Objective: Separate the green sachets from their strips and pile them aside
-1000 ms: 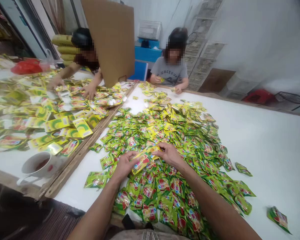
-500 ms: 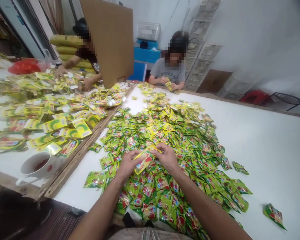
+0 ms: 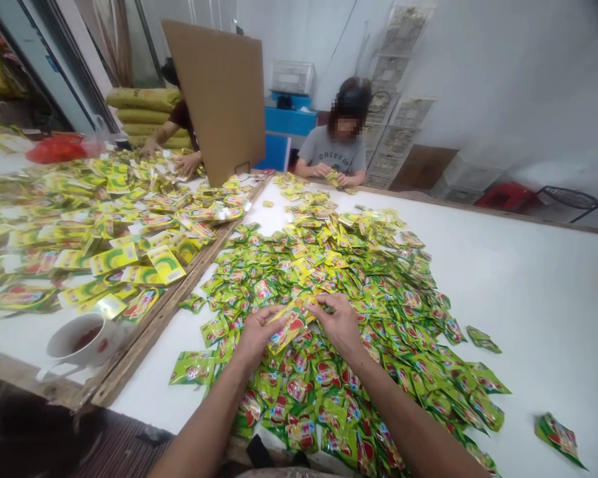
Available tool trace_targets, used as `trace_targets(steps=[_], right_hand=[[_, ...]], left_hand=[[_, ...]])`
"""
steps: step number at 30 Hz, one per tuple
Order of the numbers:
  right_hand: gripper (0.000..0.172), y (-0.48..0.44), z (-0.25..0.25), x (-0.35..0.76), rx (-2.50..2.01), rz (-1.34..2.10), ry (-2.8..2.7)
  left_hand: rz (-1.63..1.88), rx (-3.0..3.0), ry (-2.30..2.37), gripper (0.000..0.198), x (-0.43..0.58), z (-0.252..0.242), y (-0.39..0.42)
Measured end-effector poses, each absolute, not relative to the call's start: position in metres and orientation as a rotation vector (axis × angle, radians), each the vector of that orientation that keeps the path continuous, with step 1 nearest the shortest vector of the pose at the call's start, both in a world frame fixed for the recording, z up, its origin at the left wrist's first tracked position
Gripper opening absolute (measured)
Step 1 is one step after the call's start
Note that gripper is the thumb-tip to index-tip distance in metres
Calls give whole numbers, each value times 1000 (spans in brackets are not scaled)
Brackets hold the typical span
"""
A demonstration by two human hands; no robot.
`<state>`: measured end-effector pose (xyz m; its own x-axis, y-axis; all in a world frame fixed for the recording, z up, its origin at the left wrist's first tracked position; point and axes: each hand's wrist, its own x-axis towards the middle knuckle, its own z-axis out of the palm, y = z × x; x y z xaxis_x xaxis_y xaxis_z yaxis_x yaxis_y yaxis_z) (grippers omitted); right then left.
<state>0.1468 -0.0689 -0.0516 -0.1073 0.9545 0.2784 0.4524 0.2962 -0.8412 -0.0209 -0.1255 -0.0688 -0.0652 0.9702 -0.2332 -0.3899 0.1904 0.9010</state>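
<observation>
A big heap of small green and yellow sachets (image 3: 339, 285) covers the white table (image 3: 528, 279) in front of me. My left hand (image 3: 254, 335) and my right hand (image 3: 336, 322) meet over the near part of the heap. Both pinch one yellow and red sachet (image 3: 286, 325) between them, the left at its near end, the right at its far end. More sachets lie under my forearms.
A second table (image 3: 10, 335) at left holds larger yellow packets (image 3: 114, 255) and a white cup (image 3: 82, 338) of red drink. A cardboard sheet (image 3: 224, 99) stands upright behind it. Across the table a person (image 3: 336, 143) handles sachets; another person's hands (image 3: 187, 161) work at left. A stray sachet (image 3: 558, 435) lies far right.
My hands have stayed on the same sachet and shifted it slightly. The view tilted down a little. The person across lifted sachets in both hands; the person at left drew back behind the cardboard.
</observation>
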Motion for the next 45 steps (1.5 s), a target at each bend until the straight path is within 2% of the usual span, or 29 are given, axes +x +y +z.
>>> trace_targets(steps=[7, 9, 12, 18, 24, 35, 41, 45], right_hand=[[28, -75, -47, 145, -1223, 981, -1888], [29, -76, -44, 146, -1228, 876, -1840], [40, -76, -42, 148, -1258, 731, -1750], [31, -76, -41, 149, -1207, 767, -1754], [26, -80, -31, 153, -1230, 1209, -1810], [37, -96, -47, 136, -1072, 1742, -1532], [35, -86, -45, 132, -1001, 1727, -1420], [26, -71, -43, 131, -1052, 1339, -1600]], left_hand=[[1285, 759, 1162, 37, -24, -69, -127], [1277, 761, 1156, 38, -22, -68, -127], [1279, 772, 1144, 38, -19, -68, -125], [1294, 773, 1152, 37, -23, -71, -126], [1261, 744, 1134, 33, -23, -67, -131], [1208, 812, 1141, 31, -17, -59, -128], [994, 924, 1098, 39, -15, -54, -124], [891, 1035, 1340, 44, -54, -42, -103]])
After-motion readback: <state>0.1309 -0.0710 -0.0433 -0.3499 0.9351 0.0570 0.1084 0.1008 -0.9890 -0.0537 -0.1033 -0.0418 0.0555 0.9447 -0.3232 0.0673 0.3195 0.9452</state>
